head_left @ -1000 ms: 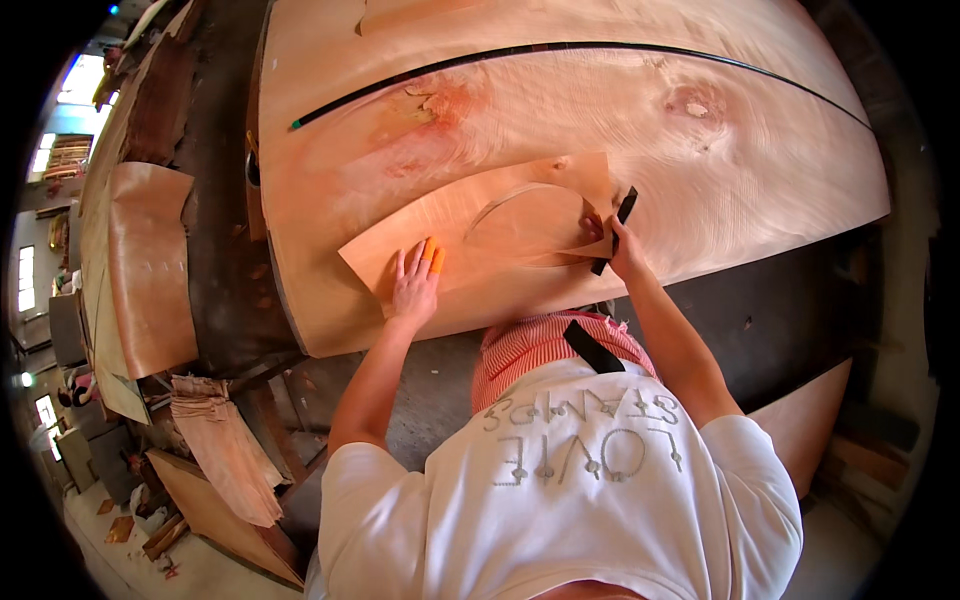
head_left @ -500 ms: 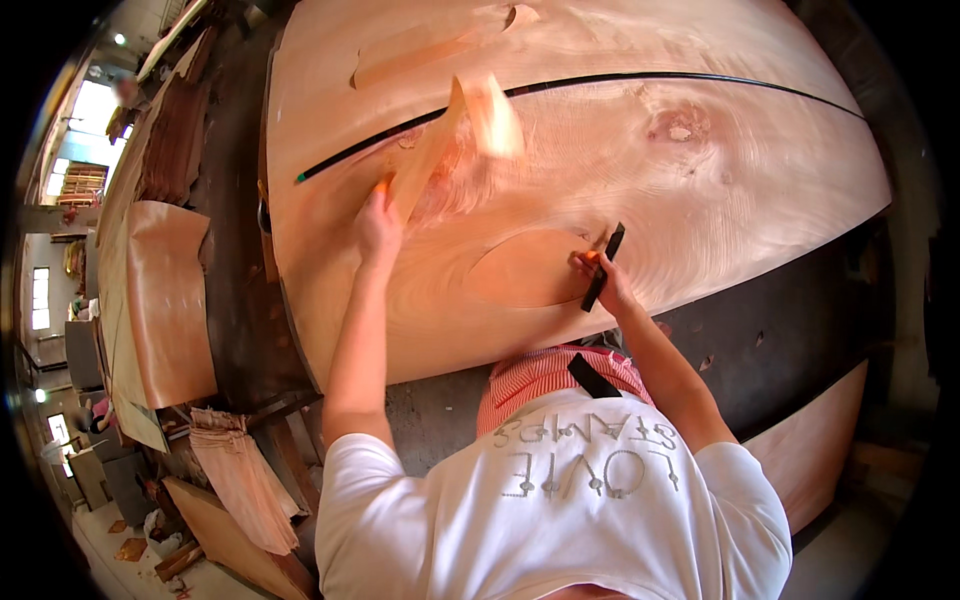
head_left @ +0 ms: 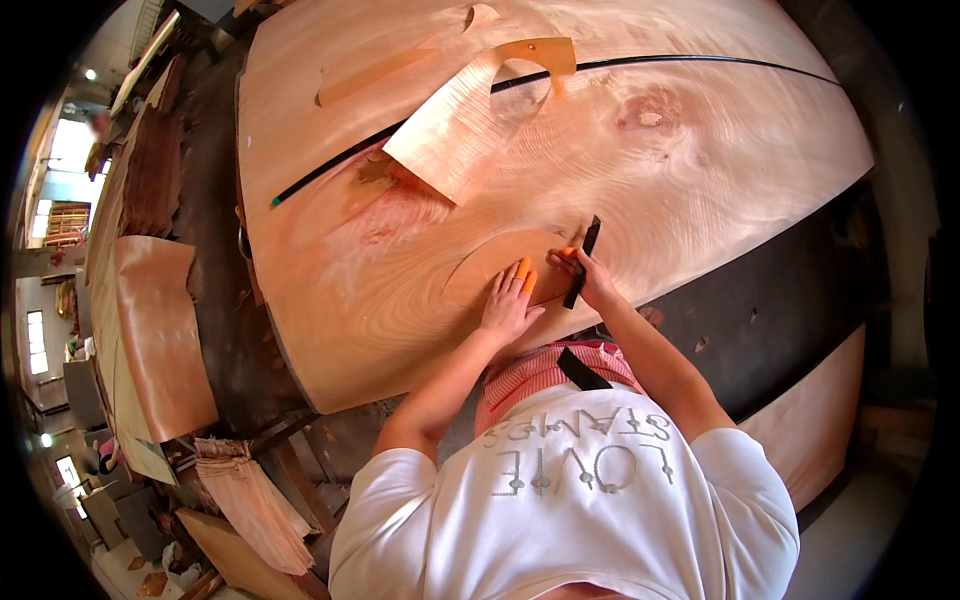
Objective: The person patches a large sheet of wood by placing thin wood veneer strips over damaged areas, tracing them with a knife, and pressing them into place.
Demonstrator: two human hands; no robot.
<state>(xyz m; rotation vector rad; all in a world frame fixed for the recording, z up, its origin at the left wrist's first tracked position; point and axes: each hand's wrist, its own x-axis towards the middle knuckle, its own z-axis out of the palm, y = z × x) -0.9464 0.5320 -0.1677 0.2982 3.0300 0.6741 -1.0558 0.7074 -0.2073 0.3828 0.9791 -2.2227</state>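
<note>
My left hand (head_left: 511,308) lies spread on a rounded piece of thin wood veneer (head_left: 476,272), with orange finger covers on some fingers. The piece rests on a large pale veneer sheet (head_left: 350,310) with swirling grain. At the right edge of the piece, my right hand (head_left: 598,284) grips a flat black knife (head_left: 589,250) with a slanted tip; its fingertips touch the veneer. Beyond both hands lies a loose veneer offcut (head_left: 445,130) with a curved cut-out at its far end.
A long thin black strip (head_left: 660,59) crosses the sheet. Further off is another veneer scrap (head_left: 375,75). Dark surface shows along the sheet's right edge (head_left: 770,285). To the left stand stacked veneer sheets (head_left: 165,330), and a bundle of strips (head_left: 250,500) hangs lower down.
My left hand has let go of the veneer offcut, which now lies flat across the black strip, and has come down onto the rounded piece. My right hand still holds the knife.
</note>
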